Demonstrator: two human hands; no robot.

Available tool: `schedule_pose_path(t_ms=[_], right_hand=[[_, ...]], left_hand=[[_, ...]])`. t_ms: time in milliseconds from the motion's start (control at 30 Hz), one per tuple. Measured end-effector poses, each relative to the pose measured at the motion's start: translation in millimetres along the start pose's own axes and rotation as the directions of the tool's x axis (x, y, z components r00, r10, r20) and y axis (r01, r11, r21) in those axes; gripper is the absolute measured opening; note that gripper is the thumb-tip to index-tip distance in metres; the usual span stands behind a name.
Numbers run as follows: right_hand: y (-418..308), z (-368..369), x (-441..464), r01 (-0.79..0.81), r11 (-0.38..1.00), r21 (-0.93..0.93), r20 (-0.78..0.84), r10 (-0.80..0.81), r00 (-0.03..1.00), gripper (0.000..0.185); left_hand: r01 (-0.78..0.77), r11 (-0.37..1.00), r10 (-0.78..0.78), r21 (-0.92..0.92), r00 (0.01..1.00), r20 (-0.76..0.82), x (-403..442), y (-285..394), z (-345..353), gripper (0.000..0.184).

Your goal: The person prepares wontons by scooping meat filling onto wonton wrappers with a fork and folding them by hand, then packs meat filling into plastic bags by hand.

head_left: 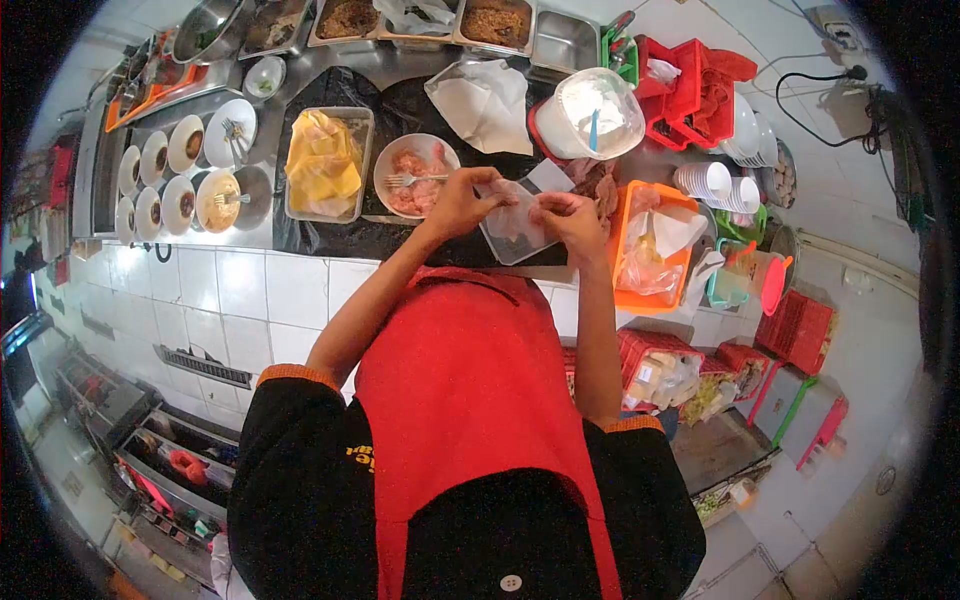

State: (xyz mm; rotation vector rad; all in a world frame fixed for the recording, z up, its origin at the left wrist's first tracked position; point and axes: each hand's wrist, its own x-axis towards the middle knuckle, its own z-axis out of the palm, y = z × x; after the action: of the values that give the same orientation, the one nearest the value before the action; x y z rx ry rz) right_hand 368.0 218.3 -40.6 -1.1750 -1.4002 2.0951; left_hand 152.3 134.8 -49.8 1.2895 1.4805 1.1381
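Note:
My left hand (466,203) and my right hand (572,222) pinch a thin translucent sheet (514,204) between them; whether it is plastic or a wrapper I cannot tell. Below it lies a clear, shallow container (508,250), partly hidden by the sheet and fingers. Just left of my left hand stands a white bowl (381,185) of pink minced meat (412,163), with a fork (402,181) resting in it. Farther left, a yellow cloth or sheet (322,155) covers part of a rectangular tray (362,150).
An orange basket (622,296) with plastic bags is right of my right hand. Behind stand a white tub (597,100), white paper (485,100) and red baskets (690,85). Several small bowls (178,203) sit at the left; metal food pans (565,42) line the back.

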Motion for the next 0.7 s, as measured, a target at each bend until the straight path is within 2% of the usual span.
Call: schedule_pose_path(t_ms=[133, 200, 300, 433, 467, 500, 533, 600, 633, 667, 700], right_hand=[[-2, 4, -3, -0.019, 0.999, -0.033, 0.013, 0.019, 1.000, 0.028], [1, 5, -2, 0.026, 0.996, -0.091, 0.059, -0.021, 0.998, 0.026], [-4, 9, -4, -0.062, 0.995, -0.077, 0.036, 0.065, 0.997, 0.025], [11, 10, 0, -0.057, 0.998, -0.017, 0.046, 0.058, 0.997, 0.023], [17, 11, 2, -0.051, 0.977, 0.206, 0.058, 0.040, 0.998, 0.021], [20, 12, 6, -0.045, 0.909, 0.414, 0.073, 0.017, 0.997, 0.018], [22, 12, 11, -0.043, 0.914, 0.404, 0.089, 0.008, 0.996, 0.018], [31, 22, 10, -0.026, 0.882, 0.471, 0.011, 0.023, 1.000, 0.012], [32, 31, 9, 0.045, 0.850, 0.524, 0.004, -0.056, 0.998, 0.011], [35, 36, 10, 0.033, 0.849, 0.527, 0.022, -0.052, 0.998, 0.011], [38, 39, 11, -0.030, 0.832, 0.554, 0.104, -0.034, 0.994, 0.012]], left_hand=[[0.021, 0.999, -0.021, 0.046, 1.000, -0.009, -1, 3, -4, 0.022], [-0.058, 0.998, 0.058, 0.028, 0.998, -0.020, -3, -1, -3, 0.014], [-0.054, 0.998, 0.054, -0.018, 0.999, 0.003, -3, -5, -3, 0.011], [-0.059, 0.993, 0.054, -0.101, 0.997, -0.055, -3, -14, -2, 0.016], [-0.163, 0.977, 0.193, 0.137, 0.947, -0.256, -2, -13, -4, 0.019], [-0.203, 0.900, 0.364, 0.385, 0.835, -0.412, 1, -12, -7, 0.024], [-0.202, 0.897, 0.372, 0.393, 0.824, -0.427, 0, -9, -7, 0.024], [-0.046, 0.984, 0.129, 0.172, 0.853, -0.505, -19, 25, -3, 0.028], [-0.009, 0.994, -0.036, -0.106, 0.910, -0.414, -25, 36, -2, 0.031], [-0.001, 0.995, -0.041, -0.098, 0.903, -0.427, -27, 35, 0, 0.031], [0.054, 0.981, -0.111, -0.185, 0.942, -0.316, -30, 32, 2, 0.030]])
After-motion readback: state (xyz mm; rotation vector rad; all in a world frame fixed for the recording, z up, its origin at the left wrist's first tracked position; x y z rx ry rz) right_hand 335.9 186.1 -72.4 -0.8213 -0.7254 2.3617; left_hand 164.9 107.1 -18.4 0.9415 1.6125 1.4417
